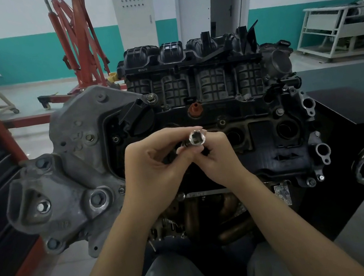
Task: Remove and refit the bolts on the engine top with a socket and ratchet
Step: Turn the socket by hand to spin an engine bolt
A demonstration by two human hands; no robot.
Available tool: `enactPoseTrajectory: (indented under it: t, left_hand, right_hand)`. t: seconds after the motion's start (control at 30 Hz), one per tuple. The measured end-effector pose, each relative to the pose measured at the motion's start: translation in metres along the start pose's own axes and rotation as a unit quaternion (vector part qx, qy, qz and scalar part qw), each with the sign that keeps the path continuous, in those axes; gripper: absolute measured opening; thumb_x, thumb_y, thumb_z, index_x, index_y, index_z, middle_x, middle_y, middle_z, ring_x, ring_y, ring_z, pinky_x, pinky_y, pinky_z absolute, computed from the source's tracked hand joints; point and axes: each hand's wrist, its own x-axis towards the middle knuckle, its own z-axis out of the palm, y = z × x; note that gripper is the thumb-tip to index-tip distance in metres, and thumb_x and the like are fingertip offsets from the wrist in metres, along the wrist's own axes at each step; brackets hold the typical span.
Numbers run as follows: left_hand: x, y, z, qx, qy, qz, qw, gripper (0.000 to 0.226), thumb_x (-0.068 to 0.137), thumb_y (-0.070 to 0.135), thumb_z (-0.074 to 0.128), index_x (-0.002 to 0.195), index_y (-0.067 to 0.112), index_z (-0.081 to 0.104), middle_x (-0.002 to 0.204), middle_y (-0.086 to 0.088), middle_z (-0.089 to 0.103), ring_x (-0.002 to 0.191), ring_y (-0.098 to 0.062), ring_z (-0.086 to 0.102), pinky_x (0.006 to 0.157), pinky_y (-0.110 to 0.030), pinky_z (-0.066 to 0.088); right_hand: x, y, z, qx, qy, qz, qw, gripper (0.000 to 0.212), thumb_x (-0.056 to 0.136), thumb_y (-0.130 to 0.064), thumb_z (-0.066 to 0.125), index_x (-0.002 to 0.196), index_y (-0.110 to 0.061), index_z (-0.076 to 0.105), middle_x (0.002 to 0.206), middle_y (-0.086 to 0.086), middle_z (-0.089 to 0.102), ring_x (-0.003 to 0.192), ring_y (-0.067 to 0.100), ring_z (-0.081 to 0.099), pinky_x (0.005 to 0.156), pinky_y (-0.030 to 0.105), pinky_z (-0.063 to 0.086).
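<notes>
While both of your hands meet in front of you over the engine top (256,110), you hold one socket (196,137) between them, its open square end turned up toward your face. Your left hand (154,164) curls its fingers and thumb round the socket's lower body, and your right hand (215,153) pinches it from the other side; neither hand is spread. The socket's long axis runs roughly from your palms up toward the camera, tilted a little to the left at the bottom. I see no ratchet anywhere in view, so you will have to find it before you can turn anything.

The bolts lie beyond and around your hands. I count two bolt heads along the cover's far edge, one left (115,139) and one right (222,122) of your fingers, and one more further right (280,111). The middle one sits just past your right fingertips, so your right hand is nearer to it. Others may sit under your hands; I cannot tell. One orange cap (195,109) stands beyond them.
</notes>
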Motion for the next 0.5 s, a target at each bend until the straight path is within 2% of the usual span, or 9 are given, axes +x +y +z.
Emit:
enactPoseTrajectory:
  t: [0.1, 0.23, 0.27, 0.37, 0.43, 0.5]
  left_hand:
    - [0.0014, -0.0005, -0.0013, -0.026, -0.035, -0.010, 0.999, 0.026, 0.075, -0.005, 0.072, 0.098, 0.006, 0.071, 0.094, -0.007, 0.074, 0.094, -0.019, 0.070, 0.084, -0.028, 0.054]
    - [0.0011, -0.0013, 0.0039, 0.065, 0.037, 0.012, 0.997, 0.026, 0.068, 0.001, 0.083, 0.087, 0.016, 0.073, 0.085, 0.004, 0.073, 0.084, -0.010, 0.070, 0.076, -0.025, 0.055]
    - [0.0004, -0.0018, 0.0046, 0.077, 0.046, 0.020, 0.996, 0.025, 0.069, 0.001, 0.082, 0.087, 0.016, 0.073, 0.085, 0.006, 0.073, 0.083, -0.008, 0.070, 0.074, -0.024, 0.056]
    - [-0.0014, -0.0021, 0.0044, 0.053, 0.028, 0.015, 0.998, 0.027, 0.076, 0.000, 0.075, 0.097, 0.015, 0.072, 0.092, 0.007, 0.074, 0.090, -0.007, 0.070, 0.079, -0.022, 0.055]
    - [-0.0018, -0.0015, 0.0025, 0.000, 0.000, -0.003, 1.000, 0.028, 0.078, -0.003, 0.070, 0.102, 0.012, 0.071, 0.096, 0.000, 0.075, 0.095, -0.013, 0.070, 0.084, -0.025, 0.054]
    - [-0.0011, -0.0007, 0.0016, -0.019, -0.018, -0.005, 1.000, 0.029, 0.078, -0.006, 0.069, 0.102, 0.012, 0.070, 0.097, -0.003, 0.074, 0.096, -0.015, 0.070, 0.085, -0.026, 0.054]
  right_hand:
    - [-0.0012, 0.0042, 0.0004, 0.002, 0.022, 0.017, 1.000, 0.017, 0.081, -0.002, 0.071, 0.097, -0.001, 0.073, 0.090, -0.012, 0.068, 0.085, 0.004, 0.068, 0.075, 0.022, 0.053]
    - [0.0002, 0.0017, 0.0017, 0.008, 0.028, 0.015, 0.999, 0.024, 0.077, 0.005, 0.074, 0.101, 0.001, 0.072, 0.091, 0.008, 0.074, 0.086, 0.018, 0.071, 0.075, 0.040, 0.057]
    - [0.0007, 0.0000, 0.0012, 0.015, 0.027, 0.010, 0.999, 0.022, 0.079, 0.003, 0.073, 0.101, 0.000, 0.072, 0.091, 0.006, 0.073, 0.087, 0.018, 0.071, 0.076, 0.040, 0.057]
    - [0.0007, -0.0045, -0.0004, 0.015, 0.009, -0.020, 1.000, 0.014, 0.086, -0.011, 0.064, 0.099, -0.012, 0.069, 0.092, -0.013, 0.068, 0.087, 0.005, 0.067, 0.076, 0.027, 0.054]
    - [0.0004, -0.0044, 0.0001, 0.001, 0.011, -0.011, 1.000, 0.019, 0.087, -0.018, 0.060, 0.097, -0.007, 0.071, 0.090, -0.013, 0.067, 0.084, 0.006, 0.068, 0.073, 0.028, 0.055]
    - [-0.0007, -0.0001, 0.0009, -0.007, 0.021, 0.005, 1.000, 0.021, 0.085, -0.016, 0.063, 0.097, -0.001, 0.073, 0.090, -0.013, 0.067, 0.085, 0.002, 0.067, 0.074, 0.024, 0.054]
